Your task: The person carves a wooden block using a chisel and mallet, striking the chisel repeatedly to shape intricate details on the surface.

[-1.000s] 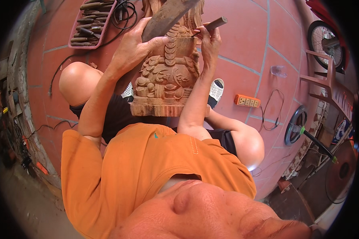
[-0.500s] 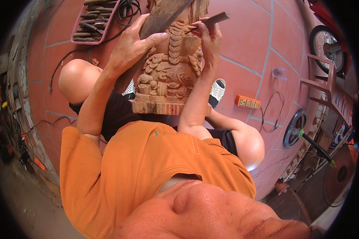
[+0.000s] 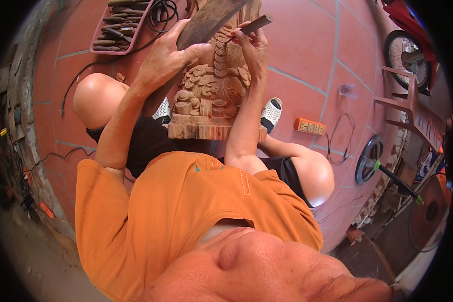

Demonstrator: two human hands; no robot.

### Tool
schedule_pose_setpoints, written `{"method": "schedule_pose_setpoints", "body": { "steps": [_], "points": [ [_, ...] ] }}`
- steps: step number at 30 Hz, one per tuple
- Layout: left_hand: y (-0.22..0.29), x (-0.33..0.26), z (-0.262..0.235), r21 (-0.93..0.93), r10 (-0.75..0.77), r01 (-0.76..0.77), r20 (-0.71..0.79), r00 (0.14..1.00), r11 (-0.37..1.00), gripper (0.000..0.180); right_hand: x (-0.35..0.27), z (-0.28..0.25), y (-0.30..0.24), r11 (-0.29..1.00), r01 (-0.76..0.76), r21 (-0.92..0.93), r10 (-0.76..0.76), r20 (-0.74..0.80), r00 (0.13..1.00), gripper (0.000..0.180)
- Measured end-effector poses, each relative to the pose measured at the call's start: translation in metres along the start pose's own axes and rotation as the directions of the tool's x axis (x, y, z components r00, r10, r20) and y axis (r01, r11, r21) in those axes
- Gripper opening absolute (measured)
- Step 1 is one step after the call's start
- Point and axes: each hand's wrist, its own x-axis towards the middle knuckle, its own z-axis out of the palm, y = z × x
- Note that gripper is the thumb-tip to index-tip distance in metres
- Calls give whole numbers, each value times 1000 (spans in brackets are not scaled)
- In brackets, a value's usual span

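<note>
Between my knees stands a wood carving (image 3: 199, 123) with scales, scrolls and a flat base. A long dark wooden bar (image 3: 206, 27) slants across its left side. My left hand (image 3: 168, 60) is wrapped round this bar, thumb lying over the front and fingers mostly hidden behind. Pinched in my right hand (image 3: 255, 53) is a carving chisel (image 3: 256, 24), its handle pointing up to the right. The chisel's tip is toward the scaled band in the carving's middle; whether it touches the wood I cannot tell.
A pink basket (image 3: 93, 36) of carving tools sits at the far left, beside a coiled black cable (image 3: 162, 15). To the right on the tiled floor lie an orange power strip (image 3: 310, 126) and a clear plastic cup (image 3: 348, 91). A chair (image 3: 412, 103) and a wheel (image 3: 409, 58) stand farther right.
My right hand has shifted left with the chisel, bringing it closer to the scaled band. My left hand keeps its hold on the bar almost unmoved.
</note>
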Motion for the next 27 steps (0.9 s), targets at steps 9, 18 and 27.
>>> {"method": "schedule_pose_setpoints", "body": {
  "steps": [9,18,27],
  "points": [
    [12,-10,-9,2,-32,32,-8,999,999,67,-5,14,0,984,127,-123,-127,1,992,23],
    [11,-15,-12,44,58,-58,-6,998,997,70,-7,3,9,985,128,-116,-131,-16,991,25],
    [20,-17,-11,40,79,-80,12,997,996,66,-11,8,10,960,182,-211,-188,-8,982,27]
  ]
}}
